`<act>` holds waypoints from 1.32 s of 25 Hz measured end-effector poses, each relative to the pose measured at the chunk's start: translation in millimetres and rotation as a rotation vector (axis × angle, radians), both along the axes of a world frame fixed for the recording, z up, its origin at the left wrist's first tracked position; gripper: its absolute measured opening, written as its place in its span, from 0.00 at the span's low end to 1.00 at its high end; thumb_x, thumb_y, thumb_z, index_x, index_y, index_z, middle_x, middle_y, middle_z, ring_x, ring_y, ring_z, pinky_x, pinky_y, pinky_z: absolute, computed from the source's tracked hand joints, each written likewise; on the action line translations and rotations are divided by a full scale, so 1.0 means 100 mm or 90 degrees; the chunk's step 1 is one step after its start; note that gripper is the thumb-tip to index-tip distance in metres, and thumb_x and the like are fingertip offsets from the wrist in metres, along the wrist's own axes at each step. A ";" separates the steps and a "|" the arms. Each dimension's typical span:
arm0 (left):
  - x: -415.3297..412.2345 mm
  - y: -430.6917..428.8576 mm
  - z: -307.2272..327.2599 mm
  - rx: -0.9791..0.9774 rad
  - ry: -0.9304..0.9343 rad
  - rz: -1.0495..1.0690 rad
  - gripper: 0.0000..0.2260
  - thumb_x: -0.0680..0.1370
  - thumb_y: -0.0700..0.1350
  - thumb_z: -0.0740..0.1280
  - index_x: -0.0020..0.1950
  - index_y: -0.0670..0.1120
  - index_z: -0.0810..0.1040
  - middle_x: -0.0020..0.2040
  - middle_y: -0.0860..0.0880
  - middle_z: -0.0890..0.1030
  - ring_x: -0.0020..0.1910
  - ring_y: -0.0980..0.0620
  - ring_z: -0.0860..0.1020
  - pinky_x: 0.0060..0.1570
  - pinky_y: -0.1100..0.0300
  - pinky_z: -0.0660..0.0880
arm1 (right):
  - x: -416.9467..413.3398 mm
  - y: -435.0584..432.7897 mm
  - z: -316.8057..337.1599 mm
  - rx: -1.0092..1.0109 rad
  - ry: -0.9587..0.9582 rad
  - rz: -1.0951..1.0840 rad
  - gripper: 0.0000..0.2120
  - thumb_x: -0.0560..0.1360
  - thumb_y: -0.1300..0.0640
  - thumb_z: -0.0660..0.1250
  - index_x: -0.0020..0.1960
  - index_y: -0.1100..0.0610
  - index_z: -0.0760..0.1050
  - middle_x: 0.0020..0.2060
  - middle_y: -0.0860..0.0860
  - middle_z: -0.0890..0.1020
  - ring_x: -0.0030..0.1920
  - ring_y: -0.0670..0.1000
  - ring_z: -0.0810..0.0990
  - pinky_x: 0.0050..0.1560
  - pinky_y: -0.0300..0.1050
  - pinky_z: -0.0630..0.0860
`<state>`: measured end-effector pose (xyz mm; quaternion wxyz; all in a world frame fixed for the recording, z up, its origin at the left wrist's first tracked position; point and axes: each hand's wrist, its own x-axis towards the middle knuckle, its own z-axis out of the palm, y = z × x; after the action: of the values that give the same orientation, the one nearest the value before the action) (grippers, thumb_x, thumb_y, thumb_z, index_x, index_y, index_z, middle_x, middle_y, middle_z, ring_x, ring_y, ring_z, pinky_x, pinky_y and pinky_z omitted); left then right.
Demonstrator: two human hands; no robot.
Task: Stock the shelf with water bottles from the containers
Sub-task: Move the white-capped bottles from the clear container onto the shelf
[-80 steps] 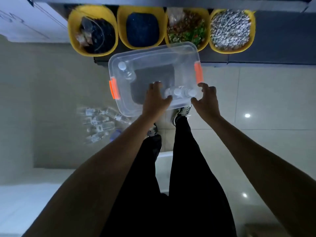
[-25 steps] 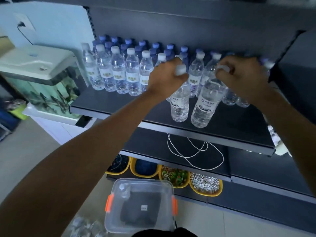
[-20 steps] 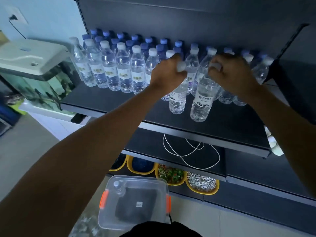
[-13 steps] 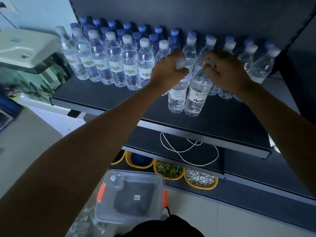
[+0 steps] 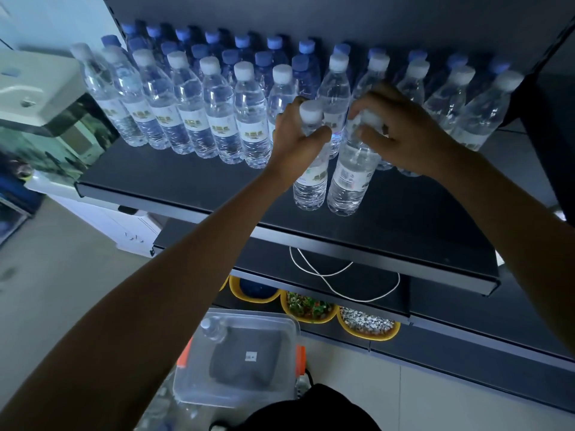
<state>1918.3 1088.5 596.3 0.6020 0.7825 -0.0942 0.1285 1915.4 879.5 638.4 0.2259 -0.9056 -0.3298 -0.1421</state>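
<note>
Rows of clear water bottles (image 5: pixel 217 119) with white and blue caps stand along the back of a dark shelf (image 5: pixel 186 181). My left hand (image 5: pixel 295 141) grips the neck of a white-capped bottle (image 5: pixel 311 185) standing in front of the rows. My right hand (image 5: pixel 401 135) grips the top of a second bottle (image 5: pixel 350 178) right beside it; its cap is partly covered by my fingers. Both bottles are upright and their bases rest on the shelf. Below on the floor sits a clear plastic container (image 5: pixel 199 384) with orange latches, holding one bottle (image 5: pixel 213 329).
A white cable (image 5: pixel 326 275) lies on the lower shelf. Yellow bins (image 5: pixel 367 326) of small items sit under it. A white-lidded fish tank (image 5: pixel 46 119) stands to the left. More bottles lie on the floor by the container, at the bottom edge.
Both hands carried one bottle each up from the container to the shelf. Over the last second they drew the two bottles together and stood them side by side.
</note>
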 end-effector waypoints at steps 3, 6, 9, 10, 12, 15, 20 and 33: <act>-0.04 0.01 -0.04 -0.041 -0.038 0.011 0.12 0.68 0.42 0.67 0.49 0.48 0.70 0.40 0.54 0.74 0.39 0.57 0.74 0.42 0.63 0.70 | -0.10 -0.04 0.04 0.054 0.108 0.021 0.26 0.81 0.63 0.63 0.78 0.54 0.64 0.67 0.49 0.71 0.62 0.42 0.69 0.57 0.33 0.67; -0.07 0.02 -0.05 -0.042 -0.053 0.027 0.12 0.68 0.46 0.66 0.50 0.47 0.70 0.42 0.53 0.73 0.42 0.54 0.73 0.44 0.57 0.71 | -0.13 0.00 0.00 0.188 0.204 0.038 0.33 0.77 0.67 0.63 0.80 0.53 0.59 0.59 0.47 0.76 0.61 0.46 0.75 0.62 0.36 0.71; -0.09 -0.07 -0.11 0.072 -0.070 0.133 0.21 0.66 0.53 0.65 0.54 0.43 0.72 0.50 0.49 0.72 0.50 0.46 0.71 0.50 0.48 0.72 | -0.16 0.08 -0.19 0.251 0.171 -0.078 0.38 0.71 0.54 0.75 0.76 0.54 0.62 0.64 0.56 0.73 0.63 0.54 0.75 0.64 0.51 0.75; -0.11 -0.11 -0.10 0.110 -0.058 0.157 0.24 0.66 0.55 0.65 0.57 0.42 0.72 0.52 0.47 0.72 0.53 0.46 0.70 0.52 0.47 0.72 | -0.15 0.11 -0.28 0.236 0.161 -0.140 0.42 0.66 0.46 0.78 0.74 0.55 0.62 0.66 0.55 0.71 0.65 0.54 0.73 0.63 0.51 0.74; -0.15 -0.18 -0.10 0.147 -0.033 0.160 0.27 0.66 0.57 0.65 0.60 0.43 0.72 0.55 0.47 0.71 0.54 0.47 0.68 0.55 0.49 0.71 | -0.16 0.10 -0.40 0.243 0.186 -0.186 0.47 0.61 0.41 0.80 0.72 0.54 0.61 0.66 0.54 0.70 0.66 0.53 0.74 0.64 0.53 0.75; -0.20 -0.19 -0.19 0.115 -0.056 0.132 0.25 0.67 0.52 0.68 0.62 0.44 0.71 0.57 0.48 0.71 0.56 0.48 0.70 0.57 0.46 0.74 | -0.16 -0.06 -0.42 0.259 0.250 -0.072 0.42 0.68 0.55 0.80 0.73 0.55 0.59 0.64 0.49 0.74 0.64 0.49 0.77 0.64 0.49 0.77; -0.33 -0.13 -0.65 -0.007 0.009 0.115 0.34 0.67 0.45 0.77 0.68 0.49 0.65 0.61 0.49 0.74 0.61 0.47 0.76 0.58 0.44 0.78 | -0.29 -0.14 -0.62 0.385 0.295 -0.003 0.36 0.73 0.69 0.68 0.74 0.58 0.55 0.71 0.54 0.72 0.73 0.52 0.72 0.72 0.56 0.73; -0.14 -0.17 -1.12 0.137 0.139 0.242 0.20 0.70 0.55 0.76 0.52 0.50 0.71 0.49 0.53 0.74 0.50 0.50 0.75 0.52 0.47 0.77 | -0.07 0.21 -1.56 0.378 0.201 -0.353 0.38 0.63 0.47 0.80 0.68 0.54 0.69 0.61 0.53 0.78 0.62 0.56 0.77 0.63 0.56 0.77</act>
<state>1904.8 1071.8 484.8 0.4869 0.8549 0.1073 0.1435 1908.2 900.6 482.3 0.4778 -0.8661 0.0196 -0.1457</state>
